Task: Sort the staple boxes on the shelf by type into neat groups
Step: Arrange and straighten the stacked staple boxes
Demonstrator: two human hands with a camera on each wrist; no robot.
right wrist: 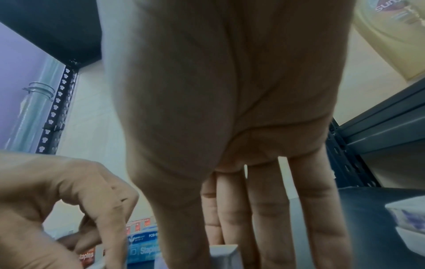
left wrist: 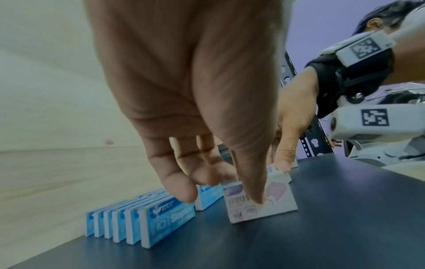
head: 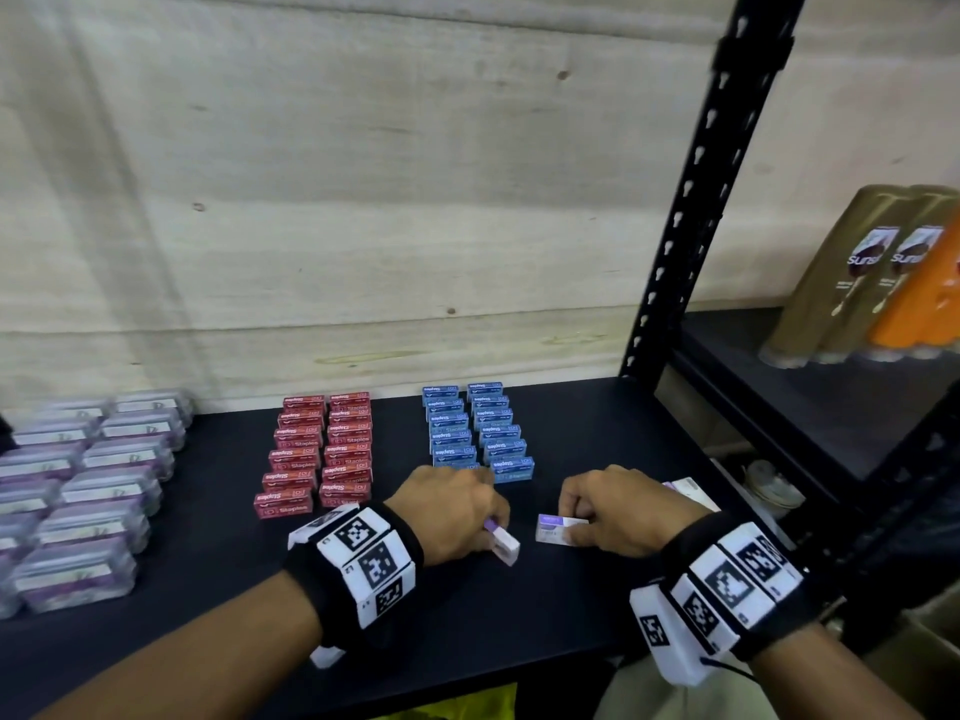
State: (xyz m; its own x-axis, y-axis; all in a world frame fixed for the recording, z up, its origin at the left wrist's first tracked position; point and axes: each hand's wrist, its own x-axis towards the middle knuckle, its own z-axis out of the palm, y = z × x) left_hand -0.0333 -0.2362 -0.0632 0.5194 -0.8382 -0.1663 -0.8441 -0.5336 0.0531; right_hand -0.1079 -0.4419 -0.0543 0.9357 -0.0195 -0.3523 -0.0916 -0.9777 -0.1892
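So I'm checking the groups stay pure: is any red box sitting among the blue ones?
No, the blue boxes form their own two columns, apart from the red boxes.

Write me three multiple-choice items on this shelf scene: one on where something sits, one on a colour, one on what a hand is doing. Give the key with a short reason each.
1. Where do the blue staple boxes stand relative to the red staple boxes in the head view?
A. To their right
B. To their left
C. Stacked on top of them

2. What colour is the box in the left hand?
A. Green and black
B. White and purple
C. Yellow

3. What is the right hand doing?
A. Hanging idle off the shelf
B. Lying flat and open on the red boxes
C. Holding a small white and purple box on the black shelf

Key: 1 A, the blue rows lie right of the red rows. 2 B, the box under the thumb is white with purple print. 3 C, thumb and fingers pinch that box against the shelf.
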